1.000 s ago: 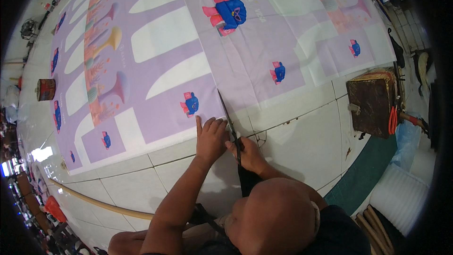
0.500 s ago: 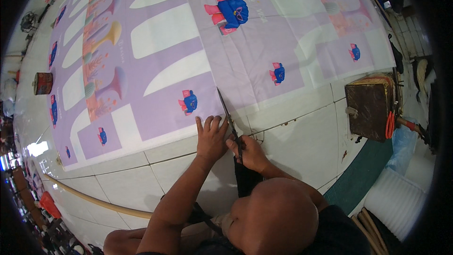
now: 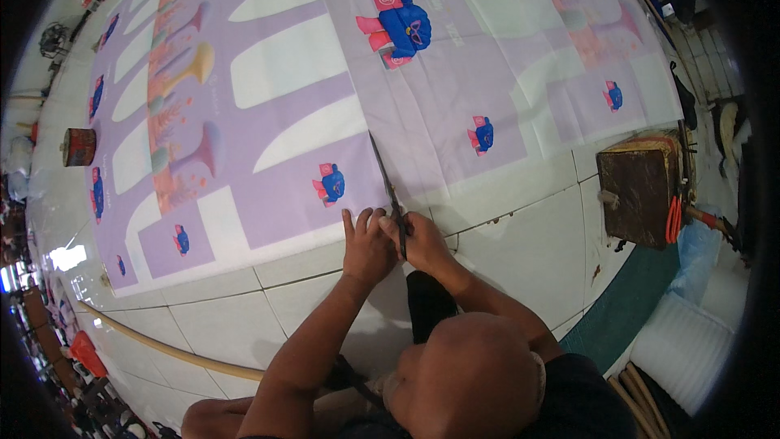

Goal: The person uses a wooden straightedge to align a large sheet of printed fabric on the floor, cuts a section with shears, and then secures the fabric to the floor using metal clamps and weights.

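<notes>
Scissors [image 3: 384, 175] up against a big lilac printed sheet [image 3: 284, 215], both hands in close

So, picture as a clock face, 12 at the top. The sheet is spread over the white tiled floor [image 3: 520, 248] and takes up most of the upper half, running from around 9 past 12 to about 2. It's got pale arch shapes, coral-coloured bands and a bunch of blue cartoon figures [image 3: 330, 184] on it.

The scissors are pretty much dead centre. Blades point to 11 o'clock and lie along the line where the brighter panel meets the greyer one. Can't tell how far apart the blades are. The right hand [image 3: 424, 242], just below centre towards 5, has its fingers wrapped round the handles. The left hand [image 3: 372, 248] is right beside it towards 7, fingers stretched out and not gripping anything that I can see, fingertips resting on the sheet near its lower edge.

Around the edges: a rusty reddish tin can [image 3: 80, 148] between 9 and 10, and a long, curved tan strip [image 3: 171, 347] at 8. Over at 3 there's a battered brown box [image 3: 638, 195] with an orange loop [image 3: 673, 215] against its side. A green mat [image 3: 621, 297] and a white roll [image 3: 678, 349] sit around 4, the roll further out.
</notes>
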Demonstrator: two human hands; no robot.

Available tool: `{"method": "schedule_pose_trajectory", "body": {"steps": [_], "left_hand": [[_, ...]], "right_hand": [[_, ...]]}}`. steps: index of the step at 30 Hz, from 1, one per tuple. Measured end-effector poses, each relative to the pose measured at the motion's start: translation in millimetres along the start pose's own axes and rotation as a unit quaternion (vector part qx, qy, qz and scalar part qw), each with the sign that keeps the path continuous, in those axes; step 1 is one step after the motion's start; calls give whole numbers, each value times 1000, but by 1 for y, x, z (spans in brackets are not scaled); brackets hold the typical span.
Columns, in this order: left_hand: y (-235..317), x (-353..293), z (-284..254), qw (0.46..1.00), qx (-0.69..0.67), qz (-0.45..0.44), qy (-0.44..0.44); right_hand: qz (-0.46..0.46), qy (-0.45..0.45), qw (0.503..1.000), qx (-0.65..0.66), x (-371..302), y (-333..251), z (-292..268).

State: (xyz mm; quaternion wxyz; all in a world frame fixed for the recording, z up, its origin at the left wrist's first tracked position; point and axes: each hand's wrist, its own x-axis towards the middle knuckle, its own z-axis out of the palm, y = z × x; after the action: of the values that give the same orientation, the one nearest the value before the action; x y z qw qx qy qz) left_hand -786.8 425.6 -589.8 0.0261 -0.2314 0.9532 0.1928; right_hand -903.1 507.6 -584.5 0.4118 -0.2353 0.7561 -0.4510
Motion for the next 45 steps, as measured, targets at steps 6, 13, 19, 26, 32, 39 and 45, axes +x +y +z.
{"method": "schedule_pose_trajectory", "body": {"steps": [6, 13, 19, 26, 32, 39, 45], "left_hand": [[-2, -1, 3, 999, -3, 13, 32], [0, -1, -2, 999, 5, 12, 39], [2, 0, -2, 999, 2, 14, 33], [2, 2, -5, 1000, -15, 0, 19], [3, 4, -10, 1000, -12, -13, -17], [2, 4, -10, 1000, -24, -5, -3], [-1, 4, -9, 1000, -26, -7, -3]], "right_hand": [[66, -32, 996, -47, 26, -18, -2], [69, -20, 995, -63, 51, -34, 2], [43, -1, 996, -72, 83, -41, 3], [51, -7, 997, -49, 120, -61, 5], [31, -22, 995, -89, 154, -79, 4], [26, -16, 997, -68, 195, -95, 6], [19, -24, 998, -59, 232, -109, 10]]}}
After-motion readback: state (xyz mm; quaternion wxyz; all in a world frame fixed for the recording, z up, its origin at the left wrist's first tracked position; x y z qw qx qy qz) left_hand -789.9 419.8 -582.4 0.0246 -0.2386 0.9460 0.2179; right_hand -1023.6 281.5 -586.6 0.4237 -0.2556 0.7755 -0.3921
